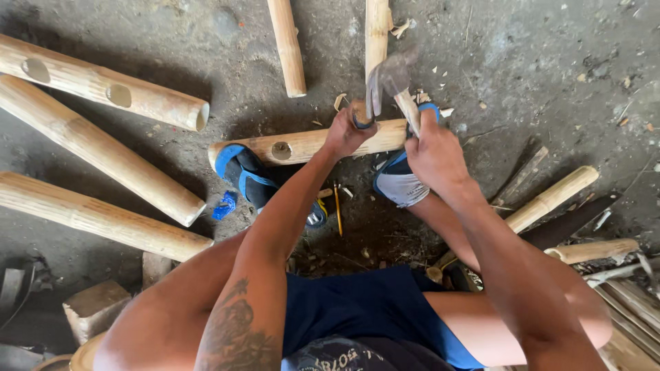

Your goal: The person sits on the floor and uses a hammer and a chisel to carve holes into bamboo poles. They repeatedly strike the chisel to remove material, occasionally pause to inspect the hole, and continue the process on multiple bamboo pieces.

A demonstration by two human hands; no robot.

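Note:
A pale bamboo pole (pixel 302 145) with a round hole in it lies across the ground under both of my feet. My left hand (pixel 347 130) is closed around a small chisel-like tool with a blue grip, set upright on the pole. My right hand (pixel 433 154) grips the wooden handle of a hammer (pixel 390 77), whose blurred metal head is just above the tool. My left foot wears a blue sandal (pixel 240 175); my right foot wears a grey and blue sock (pixel 402 184).
Three thick bamboo poles (pixel 103 154), one with round holes, lie on the left. Two thinner poles (pixel 287 45) lie at the top. More bamboo pieces (pixel 550 199) and scrap lie on the right. A yellow pencil (pixel 337 209) and a wood block (pixel 96 309) rest on the dirt floor.

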